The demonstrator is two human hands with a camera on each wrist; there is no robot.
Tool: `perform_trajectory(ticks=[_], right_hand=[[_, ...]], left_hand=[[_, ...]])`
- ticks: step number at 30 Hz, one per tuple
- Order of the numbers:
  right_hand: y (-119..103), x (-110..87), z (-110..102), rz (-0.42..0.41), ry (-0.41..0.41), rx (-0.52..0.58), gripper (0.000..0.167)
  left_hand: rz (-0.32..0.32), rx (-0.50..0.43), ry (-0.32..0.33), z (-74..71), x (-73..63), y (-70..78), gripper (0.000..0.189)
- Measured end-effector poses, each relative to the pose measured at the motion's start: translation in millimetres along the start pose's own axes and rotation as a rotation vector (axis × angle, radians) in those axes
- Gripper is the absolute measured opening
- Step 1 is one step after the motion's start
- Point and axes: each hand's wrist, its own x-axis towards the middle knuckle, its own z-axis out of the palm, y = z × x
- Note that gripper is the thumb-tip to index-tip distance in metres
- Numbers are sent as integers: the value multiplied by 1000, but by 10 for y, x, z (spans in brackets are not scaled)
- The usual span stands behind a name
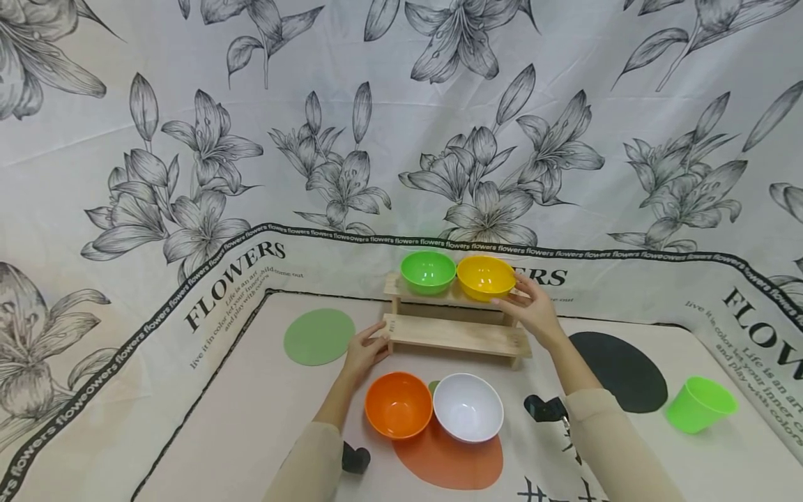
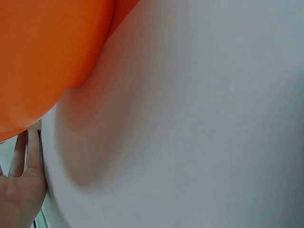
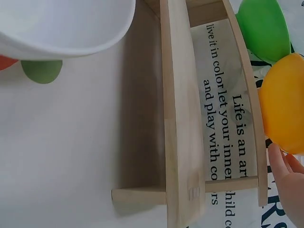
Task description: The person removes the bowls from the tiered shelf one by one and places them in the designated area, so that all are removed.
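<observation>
A two-step wooden shelf (image 1: 452,333) stands at the back of the table. On its top step a green bowl (image 1: 429,272) sits beside a yellow bowl (image 1: 486,278), their rims touching or nearly so. My right hand (image 1: 533,310) holds the yellow bowl by its right side, thumb toward the front. With fairly straight fingers, my left hand (image 1: 366,352) touches the left end of the lower step. In front of the shelf, an orange bowl (image 1: 399,406) and a white bowl (image 1: 468,408) stand side by side. The orange bowl partly covers the left hand (image 2: 21,190) in the left wrist view.
A bright green cup (image 1: 699,404) stands at the far right, near a dark round patch (image 1: 617,371) on the tablecloth. A green round patch (image 1: 320,337) lies left of the shelf. Behind the shelf rises a flower-printed cloth (image 1: 339,167).
</observation>
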Motion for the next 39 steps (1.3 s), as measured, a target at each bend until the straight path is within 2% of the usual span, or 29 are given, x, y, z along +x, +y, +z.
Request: perform_trajectory(ticks=[7, 22, 35, 39], right_hand=[[35, 109, 60, 36, -15, -12, 84], [-15, 96, 71, 79, 5, 18, 88], [-30, -205, 17, 43, -33, 93, 86], [-35, -365, -12, 47, -49, 83, 85]], left_hand=[[-5, -4, -2, 40, -109, 134, 44], [-14, -19, 5, 41, -98, 134, 44], [-12, -12, 4, 43, -97, 134, 44], [-17, -12, 13, 21, -29, 38, 45]])
